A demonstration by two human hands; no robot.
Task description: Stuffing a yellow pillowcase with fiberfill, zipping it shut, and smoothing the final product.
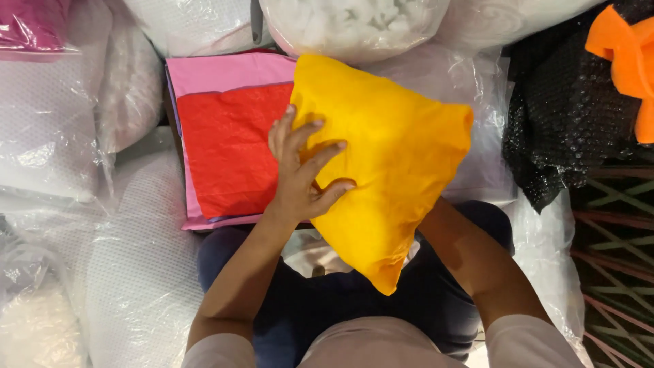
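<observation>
Cushion-stuffing workshop: plastic bags of white filling (354, 20), stacked fabric sheets (228, 146).

Yellow cushion cover (388, 157) — matt, soft cloth; red sheet (228, 146) — faintly crinkled, perhaps nonwoven fabric; surrounding bags (136, 266) — glossy clear plastic.
</observation>
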